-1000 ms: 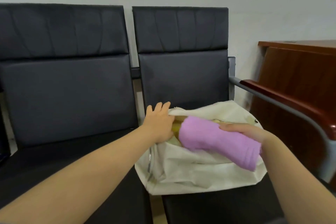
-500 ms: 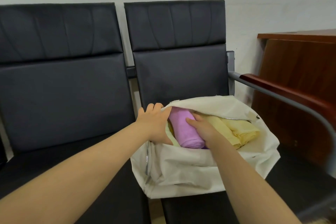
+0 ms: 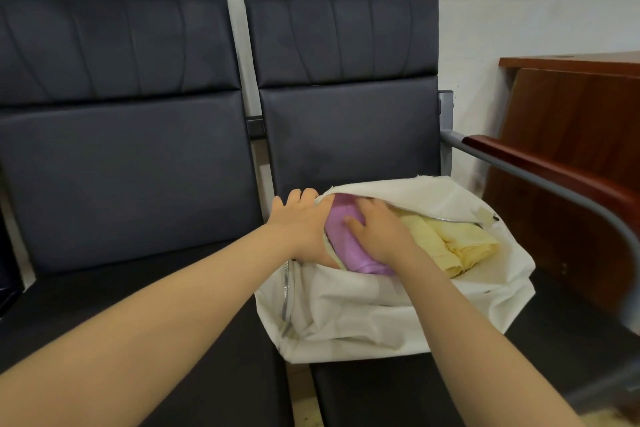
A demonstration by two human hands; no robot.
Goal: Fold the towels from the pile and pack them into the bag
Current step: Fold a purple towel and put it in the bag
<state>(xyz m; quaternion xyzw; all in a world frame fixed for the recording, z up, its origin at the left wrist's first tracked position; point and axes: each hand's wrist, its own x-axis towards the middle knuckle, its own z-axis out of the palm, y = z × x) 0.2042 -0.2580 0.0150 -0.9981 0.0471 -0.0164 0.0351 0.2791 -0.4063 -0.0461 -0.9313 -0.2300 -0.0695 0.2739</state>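
Observation:
A cream cloth bag [image 3: 363, 315] with a zip lies open on the right black seat. Inside it lies a folded purple towel [image 3: 346, 246] at the left, beside folded yellow towels [image 3: 453, 246]. My right hand [image 3: 377, 229] rests on top of the purple towel, fingers spread and pressing it down into the bag. My left hand [image 3: 298, 222] holds the left edge of the bag's opening; its fingertips are hidden behind the cloth rim.
Two black padded chairs [image 3: 131, 156] stand side by side against a white wall. A grey metal armrest with a wooden top [image 3: 540, 166] runs along the right of the bag. A dark wooden desk [image 3: 581, 135] stands further right.
My right hand has carried the purple towel from above the bag down into its left side, then slid on top of it. My left hand has stayed at the bag's rim.

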